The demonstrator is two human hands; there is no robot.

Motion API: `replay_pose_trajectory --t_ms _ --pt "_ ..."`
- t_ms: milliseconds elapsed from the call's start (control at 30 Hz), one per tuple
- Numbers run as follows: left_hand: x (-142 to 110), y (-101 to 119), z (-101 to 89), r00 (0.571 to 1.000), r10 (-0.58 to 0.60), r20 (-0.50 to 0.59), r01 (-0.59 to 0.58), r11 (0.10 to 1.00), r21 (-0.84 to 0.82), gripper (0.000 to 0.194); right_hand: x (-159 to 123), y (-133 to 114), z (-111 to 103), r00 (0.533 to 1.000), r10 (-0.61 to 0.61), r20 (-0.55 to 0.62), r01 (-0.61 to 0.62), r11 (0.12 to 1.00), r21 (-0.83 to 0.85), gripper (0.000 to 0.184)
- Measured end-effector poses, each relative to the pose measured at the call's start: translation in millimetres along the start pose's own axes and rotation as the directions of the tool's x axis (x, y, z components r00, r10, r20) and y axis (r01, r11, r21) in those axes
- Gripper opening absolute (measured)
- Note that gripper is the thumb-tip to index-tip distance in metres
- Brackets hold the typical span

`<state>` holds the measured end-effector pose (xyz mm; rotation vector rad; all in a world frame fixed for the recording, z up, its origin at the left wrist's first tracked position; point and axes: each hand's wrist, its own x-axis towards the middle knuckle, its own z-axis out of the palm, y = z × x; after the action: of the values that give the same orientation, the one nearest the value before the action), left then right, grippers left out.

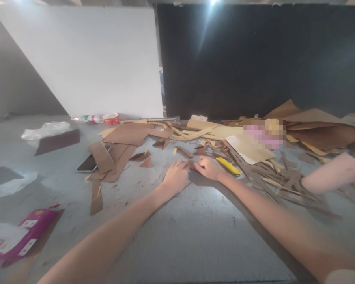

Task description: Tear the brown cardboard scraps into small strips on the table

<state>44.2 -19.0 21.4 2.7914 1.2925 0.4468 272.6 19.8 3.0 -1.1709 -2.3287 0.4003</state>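
Both my arms reach forward over a grey floor (171,225). My left hand (175,176) and my right hand (208,167) meet at a small brown cardboard scrap (191,164), fingers pinched on it from either side. A yellow utility knife (228,166) lies just right of my right hand. Brown and tan cardboard offcuts (272,173) are strewn beyond and to the right.
A phone (90,162) lies under brown card pieces (118,152) at left. A pink box (25,236) sits at the near left, a dark board (57,142) and plastic wrap farther back. A red bowl (111,118) stands by the white panel. Another limb (334,173) shows at right.
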Motion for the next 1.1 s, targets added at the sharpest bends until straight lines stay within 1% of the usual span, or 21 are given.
replay_pose_trajectory --t_ms 100,167,200,267,333,467,533,667,800,933,1100 --pt "1 -3 2.5 1.000 0.010 -0.021 -0.011 0.999 -0.050 0.039 3 5 0 0.987 0.109 -0.122 -0.093 0.988 0.126 0.063" --pt "2 -5 4.6 0.999 0.032 -0.033 -0.035 0.995 -0.089 0.042 5 7 1 0.970 0.146 -0.195 -0.111 0.977 0.181 0.057" --pt "2 -6 5.3 0.999 0.039 -0.034 -0.043 0.994 -0.103 0.043 7 7 2 0.967 0.143 -0.209 -0.105 0.977 0.184 0.053" --pt "2 -7 5.8 0.999 0.042 -0.027 -0.045 0.993 -0.111 0.044 10 9 4 0.972 0.116 -0.205 -0.086 0.985 0.150 0.044" --pt "1 -6 5.2 0.999 0.052 -0.014 -0.053 0.994 -0.097 0.044 12 10 6 0.980 0.097 -0.172 -0.083 0.993 0.088 0.035" --pt "1 -5 4.1 0.997 0.081 -0.002 -0.081 0.995 -0.061 0.045 14 12 9 0.979 0.150 -0.139 -0.151 0.989 0.003 0.028" --pt "1 -5 4.6 0.996 0.086 -0.004 -0.086 0.994 -0.063 0.047 13 13 10 0.978 0.158 -0.133 -0.162 0.987 -0.016 0.025" --pt "1 -7 6.6 0.998 0.062 -0.002 -0.062 0.995 -0.083 0.048 11 14 12 0.985 0.137 -0.104 -0.141 0.989 -0.039 0.028" --pt "1 -7 7.7 0.998 0.070 0.009 -0.069 0.996 -0.060 0.045 12 20 17 0.979 0.148 -0.138 -0.162 0.982 -0.098 0.028" --pt "1 -5 7.2 0.998 0.053 0.024 -0.053 0.998 -0.028 0.042 14 25 20 0.976 0.153 -0.153 -0.175 0.974 -0.143 0.036" --pt "1 -1 3.5 0.998 0.050 0.039 -0.050 0.999 -0.001 0.045 13 20 17 0.977 0.167 -0.134 -0.184 0.975 -0.123 0.044"
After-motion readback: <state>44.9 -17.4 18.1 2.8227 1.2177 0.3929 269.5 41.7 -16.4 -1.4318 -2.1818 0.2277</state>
